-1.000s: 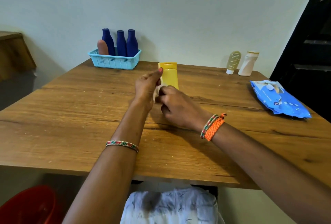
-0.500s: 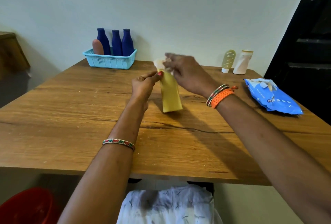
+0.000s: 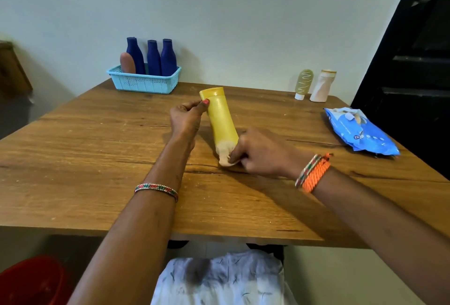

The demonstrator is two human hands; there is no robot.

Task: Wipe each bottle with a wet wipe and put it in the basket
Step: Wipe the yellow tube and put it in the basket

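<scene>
Wooden table against pale wall. Mid-frame, my left hand grips yellow bottle near cap, bottle tilted. My right hand pinches wet wipe wrapped round bottle's lower end. Blue basket upper left, holding three blue bottles, one brown. Two bottles upper right; wipe pack right edge.
</scene>
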